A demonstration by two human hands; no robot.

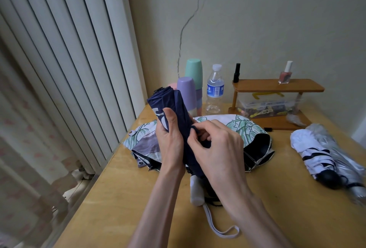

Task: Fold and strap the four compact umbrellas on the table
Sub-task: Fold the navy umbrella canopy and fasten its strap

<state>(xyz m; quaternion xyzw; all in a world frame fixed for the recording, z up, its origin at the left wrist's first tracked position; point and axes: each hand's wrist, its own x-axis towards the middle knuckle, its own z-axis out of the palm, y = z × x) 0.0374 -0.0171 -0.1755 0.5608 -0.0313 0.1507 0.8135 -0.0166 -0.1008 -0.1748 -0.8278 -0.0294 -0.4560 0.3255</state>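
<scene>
Umbrellas, 3 sure by count, navy umbrella (178,105) upright over table (118,198) centre, leaf-print umbrella (247,126) half open behind, white-silver bundle (316,148) at right, maybe 2, L hand (170,134) wraps navy canopy, R hand (219,144) pinches navy fabric fold.

Left of your left hand (170,138) you see tall white slats (59,69) and a pale curtain (19,128). Past your right hand (219,144) stands a cream wall (277,19) with a long crack (180,39). Under both lies a yellow table (118,198).

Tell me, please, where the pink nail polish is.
Head view: the pink nail polish stands on the wooden shelf, back right, right of the black bottle.
</scene>
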